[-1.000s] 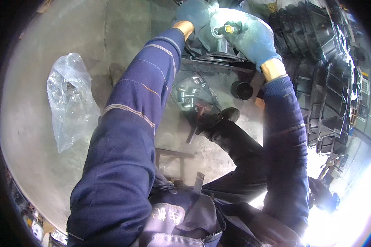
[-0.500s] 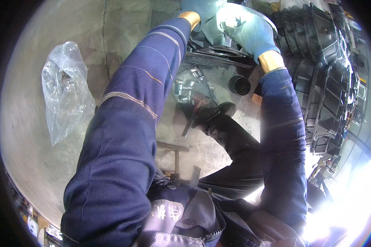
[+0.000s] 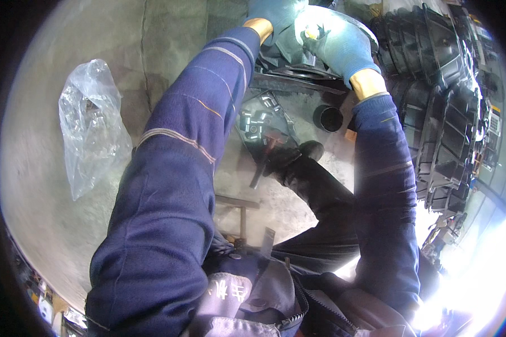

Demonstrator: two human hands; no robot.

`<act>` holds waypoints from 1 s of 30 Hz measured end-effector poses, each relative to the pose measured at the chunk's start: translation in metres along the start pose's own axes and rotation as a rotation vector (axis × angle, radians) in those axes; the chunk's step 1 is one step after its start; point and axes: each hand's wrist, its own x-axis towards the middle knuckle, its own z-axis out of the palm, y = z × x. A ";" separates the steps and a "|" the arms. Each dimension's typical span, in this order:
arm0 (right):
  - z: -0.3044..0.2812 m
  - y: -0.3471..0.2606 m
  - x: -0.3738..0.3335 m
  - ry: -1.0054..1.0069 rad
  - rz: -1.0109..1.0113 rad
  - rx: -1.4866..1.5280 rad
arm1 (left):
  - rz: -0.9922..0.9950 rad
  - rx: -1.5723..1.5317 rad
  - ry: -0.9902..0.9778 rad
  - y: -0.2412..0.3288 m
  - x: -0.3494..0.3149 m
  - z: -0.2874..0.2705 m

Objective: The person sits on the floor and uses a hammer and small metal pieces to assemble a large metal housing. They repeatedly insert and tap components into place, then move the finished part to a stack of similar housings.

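At the top edge, my two blue-gloved hands reach a grey metal assembly [image 3: 289,48] with a rounded, flanged base. My left hand [image 3: 275,16] lies against its left side, its fingers partly cut off by the frame and lost in glare. My right hand [image 3: 343,45] is closed at its right side, fingers bent, with a small yellowish spot at the fingertips. What it grips is washed out by bright light. Below the assembly sits a dark tray [image 3: 289,126] holding several small shiny metal parts.
A hammer [image 3: 258,168] rests by the tray, beside my dark boot. A black cylindrical cup [image 3: 328,118] stands right of it. Another hammer [image 3: 243,216] lies nearer me. A clear plastic bag [image 3: 90,135] is on the floor at left. Large black ribbed castings [image 3: 427,50] line the right.
My right fingers have shifted slightly at the assembly, and the yellowish spot now shows by them. My left hand stays in nearly the same place.
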 end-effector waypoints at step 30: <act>0.291 -0.215 -0.331 -0.890 0.865 0.737 | -0.116 -0.014 0.052 -0.008 0.010 0.015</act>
